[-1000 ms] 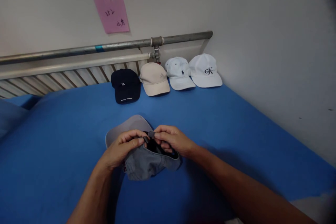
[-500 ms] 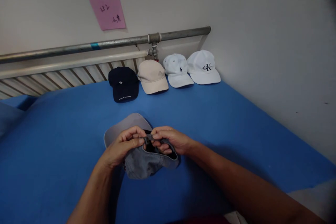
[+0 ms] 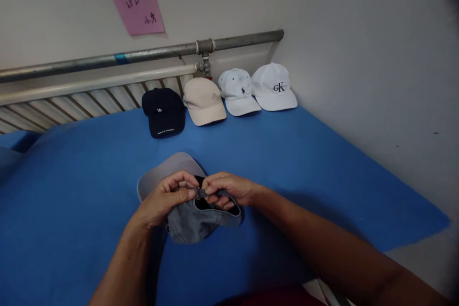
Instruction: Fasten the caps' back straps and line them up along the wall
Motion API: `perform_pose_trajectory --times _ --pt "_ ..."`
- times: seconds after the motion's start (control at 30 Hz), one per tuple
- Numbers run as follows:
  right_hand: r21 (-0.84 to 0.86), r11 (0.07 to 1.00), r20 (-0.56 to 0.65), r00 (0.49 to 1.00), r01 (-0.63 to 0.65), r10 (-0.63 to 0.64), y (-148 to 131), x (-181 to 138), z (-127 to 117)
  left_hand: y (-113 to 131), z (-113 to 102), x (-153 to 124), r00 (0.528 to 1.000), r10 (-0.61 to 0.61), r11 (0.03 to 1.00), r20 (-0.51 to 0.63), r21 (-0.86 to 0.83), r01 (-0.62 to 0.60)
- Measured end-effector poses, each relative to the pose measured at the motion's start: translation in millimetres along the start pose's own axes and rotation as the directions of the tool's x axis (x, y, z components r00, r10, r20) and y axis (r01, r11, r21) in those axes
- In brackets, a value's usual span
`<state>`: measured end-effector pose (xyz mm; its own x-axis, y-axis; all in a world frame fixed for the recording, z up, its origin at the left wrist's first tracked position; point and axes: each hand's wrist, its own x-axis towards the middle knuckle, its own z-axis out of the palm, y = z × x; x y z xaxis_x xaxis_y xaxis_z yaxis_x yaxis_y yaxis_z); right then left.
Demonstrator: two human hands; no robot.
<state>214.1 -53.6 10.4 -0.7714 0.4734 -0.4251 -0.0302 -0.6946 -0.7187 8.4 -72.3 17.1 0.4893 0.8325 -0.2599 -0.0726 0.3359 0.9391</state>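
A grey cap point(image 3: 190, 222) lies on the blue sheet point(image 3: 304, 167) in front of me, its brim pointing away. My left hand point(image 3: 163, 198) pinches the back strap of the cap from the left. My right hand point(image 3: 227, 189) pinches the same strap and its small buckle from the right. Both hands are closed, fingertips almost touching over the strap.
Several caps stand in a row by the wall: a navy cap point(image 3: 162, 112), a beige cap point(image 3: 203, 100), a pale blue cap point(image 3: 236, 91), a white cap point(image 3: 273, 87). Behind them run a metal pipe point(image 3: 107, 59) and slatted rail. A pink note point(image 3: 135, 4) hangs above.
My fingers have drawn closer together on the strap and its loose end is no longer sticking up. The view has shifted slightly, so everything sits a little further left.
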Motion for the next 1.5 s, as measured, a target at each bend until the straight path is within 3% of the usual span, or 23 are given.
perform_pose_trajectory --times 0.5,0.8,1.03,1.17,1.27,1.33,1.5 --pt "-0.013 0.999 -0.007 0.999 0.045 -0.045 3.0 2.4 3.0 0.4 1.8 1.2 0.999 -0.031 0.999 -0.018 -0.016 0.031" --pt "-0.137 0.934 -0.139 0.927 0.33 -0.348 8.2 2.7 0.7 0.6 0.8 2.6 0.998 -0.027 0.999 -0.063 -0.043 0.024" --pt "-0.191 0.915 -0.112 0.918 0.355 -0.38 7.0 1.8 6.0 1.1 3.1 1.8 0.998 -0.036 0.998 -0.044 -0.05 0.033" --pt "-0.387 0.83 -0.166 0.855 0.401 -0.491 5.3 -2.5 9.9 0.9 3.2 1.9 0.997 -0.057 0.998 -0.051 -0.04 0.055" --pt "-0.613 0.669 -0.099 0.799 0.421 -0.594 6.4 -5.3 13.5 0.9 3.5 2.8 0.999 -0.02 1.0 -0.043 0.001 0.02" --pt "-0.659 0.615 -0.079 0.774 0.433 -0.629 8.1 -5.3 14.0 1.5 4.0 3.5 0.999 -0.007 1.0 -0.047 0.021 0.008" --pt "-0.359 0.796 -0.113 0.824 0.488 -0.556 11.1 -0.9 8.3 3.9 5.9 3.5 0.997 -0.01 1.0 -0.071 0.005 0.011"
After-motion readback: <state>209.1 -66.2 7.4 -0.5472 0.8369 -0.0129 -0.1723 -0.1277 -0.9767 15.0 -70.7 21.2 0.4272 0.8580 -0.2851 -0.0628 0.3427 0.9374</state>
